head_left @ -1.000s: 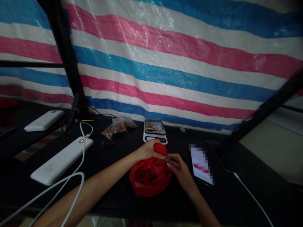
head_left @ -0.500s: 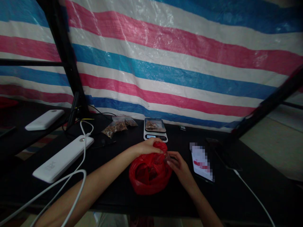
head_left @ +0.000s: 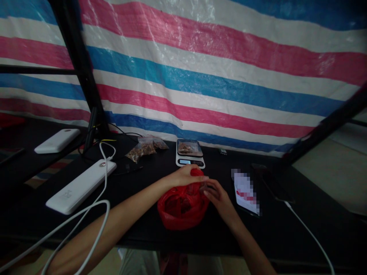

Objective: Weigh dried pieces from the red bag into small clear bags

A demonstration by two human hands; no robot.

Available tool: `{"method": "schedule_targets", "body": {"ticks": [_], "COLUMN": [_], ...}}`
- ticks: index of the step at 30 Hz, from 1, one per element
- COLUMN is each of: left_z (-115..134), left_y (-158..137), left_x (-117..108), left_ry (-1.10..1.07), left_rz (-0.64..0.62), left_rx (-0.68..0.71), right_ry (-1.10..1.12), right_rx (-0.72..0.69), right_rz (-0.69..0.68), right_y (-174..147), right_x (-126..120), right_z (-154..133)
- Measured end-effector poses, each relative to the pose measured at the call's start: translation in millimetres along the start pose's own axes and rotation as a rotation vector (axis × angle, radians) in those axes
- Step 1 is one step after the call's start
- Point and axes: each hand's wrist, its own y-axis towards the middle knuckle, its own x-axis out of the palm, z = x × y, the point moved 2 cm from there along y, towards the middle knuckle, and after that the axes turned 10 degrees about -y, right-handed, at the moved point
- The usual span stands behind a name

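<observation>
Red plastic bag [head_left: 183,206] sits at centre frame on the black desk [head_left: 286,236]; left hand [head_left: 185,176] fingers pinch its top, right hand [head_left: 219,196] fingers grip its rim.

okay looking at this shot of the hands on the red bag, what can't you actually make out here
Head view only, dim light:
- Contents of the red bag: dark, folded plastic hides them.
- The small thing pinched between left hand and right hand: too small and blurred.
- Scale display: too small to read.
- Phone screen: pixelated.
- White cable: runs off the bottom edge.
</observation>
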Motion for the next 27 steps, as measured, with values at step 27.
{"method": "schedule_targets", "body": {"ticks": [27], "left_z": [9], "left_y": [-10], "left_x": [-50], "left_ry": [0.573], "left_rz": [-0.043], "left_rx": [-0.066], "right_ry": [-0.662], "right_rx": [-0.149], "right_rz": [-0.067], "right_y": [-37], "right_x": [46], "right_z": [-44]}}
